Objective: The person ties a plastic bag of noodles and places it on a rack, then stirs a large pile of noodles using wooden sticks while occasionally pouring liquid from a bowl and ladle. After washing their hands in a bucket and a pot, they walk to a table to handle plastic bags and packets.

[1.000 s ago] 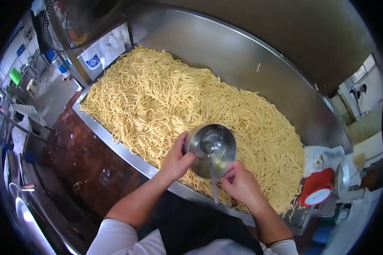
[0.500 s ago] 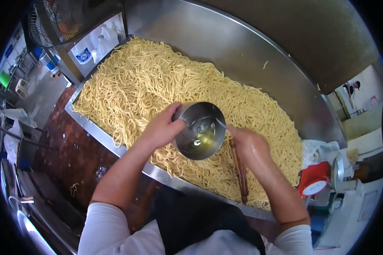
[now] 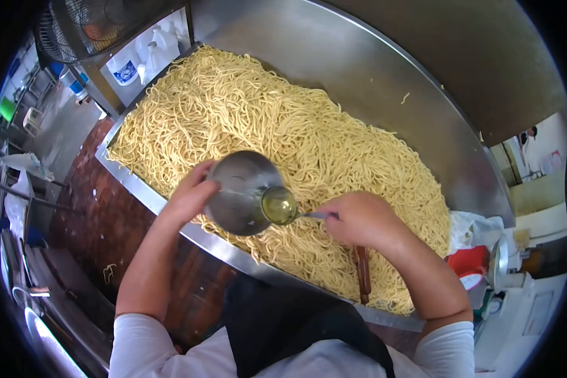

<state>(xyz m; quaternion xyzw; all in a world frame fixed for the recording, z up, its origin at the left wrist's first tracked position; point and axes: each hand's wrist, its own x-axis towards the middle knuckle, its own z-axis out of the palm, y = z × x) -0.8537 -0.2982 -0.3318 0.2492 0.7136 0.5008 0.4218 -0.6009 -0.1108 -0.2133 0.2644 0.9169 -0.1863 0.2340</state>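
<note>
My left hand (image 3: 192,191) is closed on the rim of a round metal pot (image 3: 233,183), which it holds above a broad heap of yellow noodles (image 3: 233,101). In my right hand (image 3: 359,219) is the handle of a small ladle (image 3: 279,205). Its bowl, full of clear yellowish liquid, overlaps the pot's right edge from this angle. Below my right hand a brown wooden stick (image 3: 363,277) lies on the noodles, its upper end hidden by the hand.
The noodles fill a large steel trough with a raised front rim (image 3: 145,194) and tall back wall (image 3: 384,69). White jugs (image 3: 160,47) and a fan (image 3: 75,31) are at upper left. A red scale (image 3: 467,261) and plastic bag (image 3: 472,230) stand right.
The pot has moved left with my left hand. The ladle has come up out of the pot with liquid in it, at the pot's right side.
</note>
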